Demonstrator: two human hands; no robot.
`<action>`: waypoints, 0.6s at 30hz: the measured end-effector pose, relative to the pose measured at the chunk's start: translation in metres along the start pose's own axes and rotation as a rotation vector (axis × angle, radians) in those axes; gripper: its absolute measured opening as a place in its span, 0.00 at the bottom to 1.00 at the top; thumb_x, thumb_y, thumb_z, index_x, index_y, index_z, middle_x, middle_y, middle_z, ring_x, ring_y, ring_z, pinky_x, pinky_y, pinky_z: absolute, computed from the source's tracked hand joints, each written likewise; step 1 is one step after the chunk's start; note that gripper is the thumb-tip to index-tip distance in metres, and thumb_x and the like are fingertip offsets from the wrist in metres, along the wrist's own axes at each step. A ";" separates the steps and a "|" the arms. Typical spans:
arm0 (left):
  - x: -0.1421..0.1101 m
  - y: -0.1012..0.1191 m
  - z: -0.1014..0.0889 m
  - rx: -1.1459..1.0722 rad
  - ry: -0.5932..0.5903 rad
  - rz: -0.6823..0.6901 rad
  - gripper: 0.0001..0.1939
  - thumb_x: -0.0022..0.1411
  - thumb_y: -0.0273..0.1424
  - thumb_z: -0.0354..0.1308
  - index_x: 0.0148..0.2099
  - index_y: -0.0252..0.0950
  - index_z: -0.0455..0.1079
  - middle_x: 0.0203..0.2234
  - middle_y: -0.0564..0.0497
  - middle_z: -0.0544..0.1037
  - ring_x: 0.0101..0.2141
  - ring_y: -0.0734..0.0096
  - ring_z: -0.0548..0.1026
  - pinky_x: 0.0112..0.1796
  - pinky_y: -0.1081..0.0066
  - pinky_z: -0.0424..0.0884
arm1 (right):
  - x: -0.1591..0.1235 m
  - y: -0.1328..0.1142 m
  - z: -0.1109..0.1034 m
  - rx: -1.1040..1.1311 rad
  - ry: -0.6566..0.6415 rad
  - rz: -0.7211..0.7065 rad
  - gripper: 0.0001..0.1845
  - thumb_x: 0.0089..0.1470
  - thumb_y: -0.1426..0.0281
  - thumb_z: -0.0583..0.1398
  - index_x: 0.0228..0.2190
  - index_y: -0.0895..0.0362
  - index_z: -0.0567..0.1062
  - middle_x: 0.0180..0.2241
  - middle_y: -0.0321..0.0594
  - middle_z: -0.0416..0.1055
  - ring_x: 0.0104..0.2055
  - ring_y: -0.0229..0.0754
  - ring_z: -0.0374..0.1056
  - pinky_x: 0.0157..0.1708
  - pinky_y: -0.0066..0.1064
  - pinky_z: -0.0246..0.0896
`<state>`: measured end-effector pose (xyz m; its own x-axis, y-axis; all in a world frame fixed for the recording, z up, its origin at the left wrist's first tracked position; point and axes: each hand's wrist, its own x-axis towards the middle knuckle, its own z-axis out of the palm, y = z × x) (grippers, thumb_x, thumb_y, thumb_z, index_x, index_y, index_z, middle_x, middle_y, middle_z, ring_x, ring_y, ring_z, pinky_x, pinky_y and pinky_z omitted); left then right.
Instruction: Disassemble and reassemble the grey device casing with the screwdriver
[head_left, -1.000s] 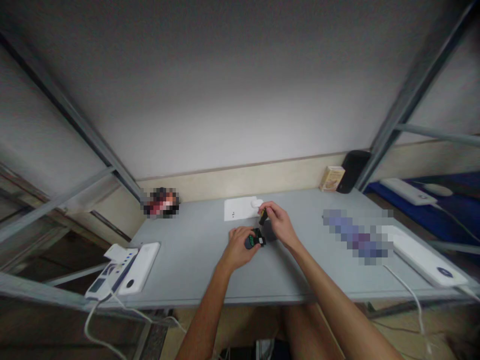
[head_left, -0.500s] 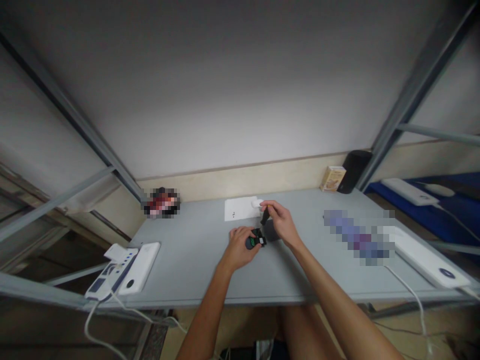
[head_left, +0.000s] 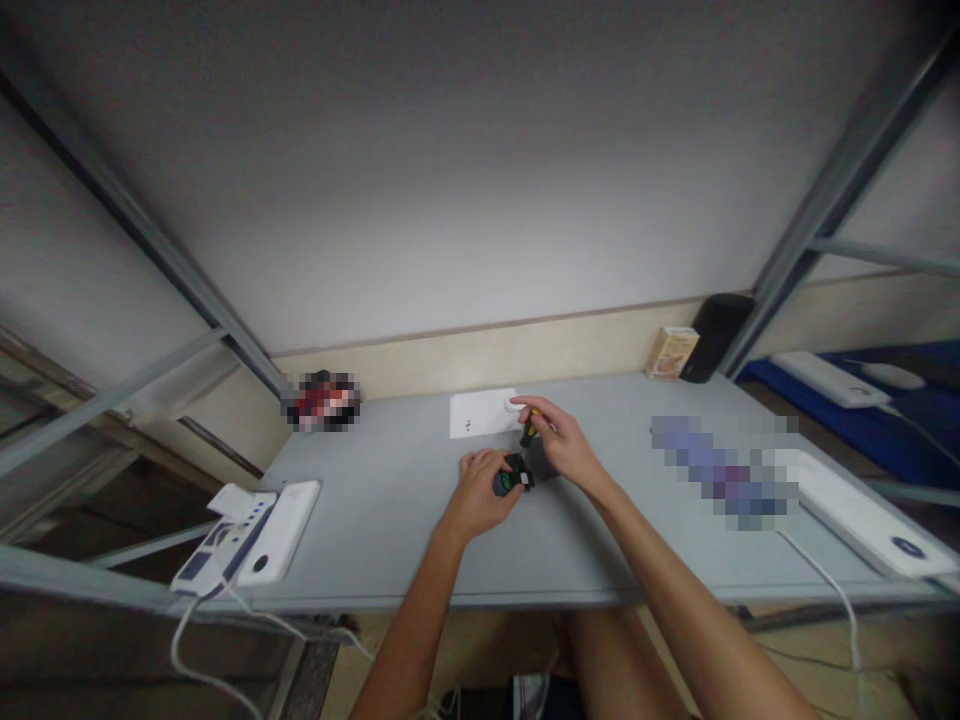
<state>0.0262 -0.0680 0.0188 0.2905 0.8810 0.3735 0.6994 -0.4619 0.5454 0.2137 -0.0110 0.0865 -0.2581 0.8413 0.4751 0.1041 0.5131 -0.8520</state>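
Note:
My left hand (head_left: 482, 490) is closed around a small black device with a green circuit board (head_left: 511, 478), pressing it on the grey table. In my right hand (head_left: 559, 437) is a screwdriver (head_left: 530, 428) with a black and yellow handle, held upright with its tip down at the device's upper right edge. The tip itself is too small to make out. Behind the hands lies a sheet of white paper (head_left: 484, 412) with several tiny dark pieces on it. A small white object (head_left: 513, 405) rests at the paper's right side, partly behind my right fingers.
A power strip (head_left: 225, 540) and a white box-like device (head_left: 281, 532) stand at the table's left edge. To the right are a blurred-out item (head_left: 712, 470) and a long white device (head_left: 855, 510). A small carton (head_left: 672, 353) and a black speaker-like object (head_left: 716, 337) stand at the back right.
My right fingers have shifted a little on the screwdriver, showing more of its yellow part. My left hand keeps its hold on the device. The view has moved slightly.

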 end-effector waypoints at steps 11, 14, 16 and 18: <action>0.014 -0.013 -0.001 -0.047 -0.061 0.022 0.13 0.59 0.30 0.67 0.42 0.41 0.66 0.52 0.50 0.77 0.54 0.58 0.73 0.55 0.56 0.61 | -0.007 0.012 0.003 0.012 0.179 -0.016 0.11 0.64 0.62 0.59 0.37 0.52 0.80 0.41 0.41 0.67 0.45 0.45 0.67 0.47 0.36 0.61; 0.024 -0.016 0.001 -0.034 -0.062 0.025 0.13 0.59 0.29 0.67 0.42 0.40 0.65 0.51 0.50 0.77 0.53 0.58 0.73 0.55 0.56 0.62 | 0.004 0.018 0.001 0.018 0.144 -0.023 0.12 0.65 0.65 0.57 0.44 0.51 0.80 0.38 0.39 0.68 0.41 0.44 0.67 0.45 0.36 0.61; 0.030 -0.016 0.002 -0.029 -0.084 0.044 0.13 0.59 0.29 0.67 0.42 0.40 0.65 0.51 0.50 0.77 0.53 0.58 0.73 0.56 0.56 0.62 | 0.013 0.021 -0.002 0.061 0.085 -0.006 0.14 0.66 0.66 0.56 0.49 0.51 0.77 0.39 0.39 0.70 0.41 0.44 0.67 0.45 0.36 0.60; 0.036 -0.015 0.002 -0.021 -0.105 0.066 0.12 0.60 0.30 0.66 0.42 0.40 0.66 0.51 0.49 0.77 0.54 0.57 0.73 0.57 0.55 0.62 | 0.023 0.023 -0.006 0.108 0.002 0.019 0.12 0.66 0.65 0.55 0.46 0.52 0.77 0.38 0.38 0.72 0.41 0.44 0.67 0.45 0.36 0.60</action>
<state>0.0269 -0.0292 0.0223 0.4029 0.8542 0.3286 0.6630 -0.5199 0.5387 0.2159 0.0210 0.0791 -0.2556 0.8507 0.4593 0.0051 0.4762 -0.8793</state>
